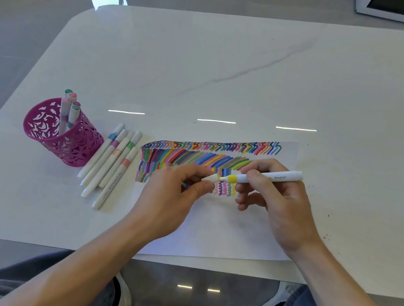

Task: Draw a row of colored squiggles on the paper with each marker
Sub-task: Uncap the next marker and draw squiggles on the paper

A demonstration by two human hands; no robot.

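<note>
View from above of a person seated at a glossy white table (pixel 238 64) with rounded corners and a faint grey vein, like marble. A white sheet of paper (pixel 208 235) lies flat near the front edge. Its upper part is filled with dense rows of colored marks (pixel 208 154): zigzags on top, slanted strokes below, and a short row of wavy squiggles lowest.

Both hands hover over that lowest row. The right hand (pixel 275 206) grips a marker (pixel 266 177), a slim white plastic tube with a yellow band, held almost level, fingers curled round the barrel. The left hand (pixel 175 191) pinches the small white tapered cap (pixel 210 177) at the marker's tip between thumb and fingertips. A sliver of yellow shows between cap and band; whether the cap is fully seated cannot be told.

Left of the paper, five loose markers (pixel 112 164) lie side by side, each white with a pastel band. Just beside them stands a round magenta cup (pixel 64 134) with cut-out leaf patterns, holding more markers upright.
</note>
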